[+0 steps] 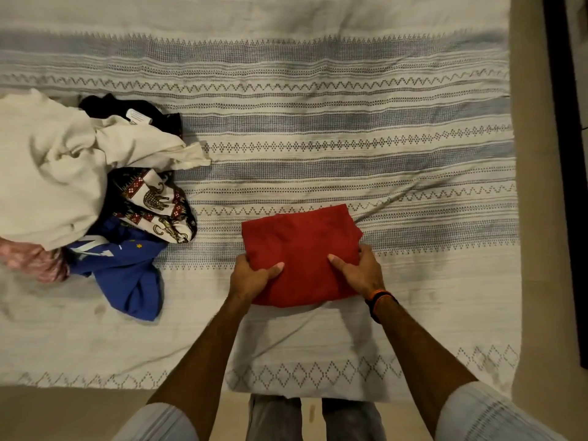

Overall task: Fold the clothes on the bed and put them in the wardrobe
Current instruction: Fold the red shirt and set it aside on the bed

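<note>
While the bed [318,128] fills nearly the whole view under a pale bedspread with grey woven stripes, a pile of unfolded clothes [79,186] lies at its left side: cream, black, elephant print, blue. Nearer the front edge lies the folded red garment [302,246]. The left hand [251,275] and right hand [358,270] grip its two sides, thumbs on top. A white tag on the black cloth is unreadable.

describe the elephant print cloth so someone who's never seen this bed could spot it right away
Look at the heap of unfolded clothes on the left side of the striped bedspread. The elephant print cloth lies at the heap's right edge, below the big cream garment and above the blue garment. It alone is patterned: gold elephants on white panels with red and black borders.
</note>
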A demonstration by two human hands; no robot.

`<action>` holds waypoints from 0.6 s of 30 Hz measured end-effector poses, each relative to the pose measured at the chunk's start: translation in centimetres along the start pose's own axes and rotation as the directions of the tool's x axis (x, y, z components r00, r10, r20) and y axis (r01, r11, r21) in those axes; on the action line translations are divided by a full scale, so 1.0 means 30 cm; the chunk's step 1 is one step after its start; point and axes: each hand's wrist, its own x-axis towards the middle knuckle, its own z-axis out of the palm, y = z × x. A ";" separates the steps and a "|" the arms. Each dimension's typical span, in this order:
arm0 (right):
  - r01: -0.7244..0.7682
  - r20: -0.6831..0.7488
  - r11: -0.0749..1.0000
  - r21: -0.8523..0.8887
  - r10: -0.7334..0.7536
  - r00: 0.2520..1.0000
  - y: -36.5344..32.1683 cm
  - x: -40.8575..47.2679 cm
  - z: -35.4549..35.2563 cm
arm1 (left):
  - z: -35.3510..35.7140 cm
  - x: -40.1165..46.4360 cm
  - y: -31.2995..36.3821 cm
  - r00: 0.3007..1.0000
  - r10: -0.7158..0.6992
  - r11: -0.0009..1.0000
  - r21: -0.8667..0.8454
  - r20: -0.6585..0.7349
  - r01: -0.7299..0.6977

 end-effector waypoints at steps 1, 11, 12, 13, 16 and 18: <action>0.014 0.017 1.000 -0.001 -0.014 1.000 0.000 0.001 0.001 | 0.005 0.004 0.000 0.999 0.013 1.000 -0.011 0.033 -0.012; 0.123 -0.027 0.989 0.078 -0.121 0.992 -0.069 -0.057 -0.120 | 0.039 -0.107 0.151 0.987 0.116 0.991 -0.079 0.114 -0.107; 0.129 -0.039 0.988 0.088 -0.126 0.991 -0.078 -0.058 -0.147 | 0.051 -0.123 0.180 0.985 0.127 0.990 -0.080 0.119 -0.118; 0.132 -0.051 0.987 0.097 -0.128 0.991 -0.092 -0.057 -0.185 | 0.070 -0.140 0.218 0.981 0.145 0.987 -0.083 0.126 -0.135; 0.135 -0.083 0.984 0.118 -0.126 0.989 -0.122 -0.041 -0.311 | 0.151 -0.188 0.330 0.972 0.179 0.982 -0.083 0.153 -0.168; 0.141 -0.102 0.981 0.131 -0.128 0.987 -0.137 -0.019 -0.388 | 0.210 -0.204 0.391 0.967 0.197 0.979 -0.079 0.160 -0.187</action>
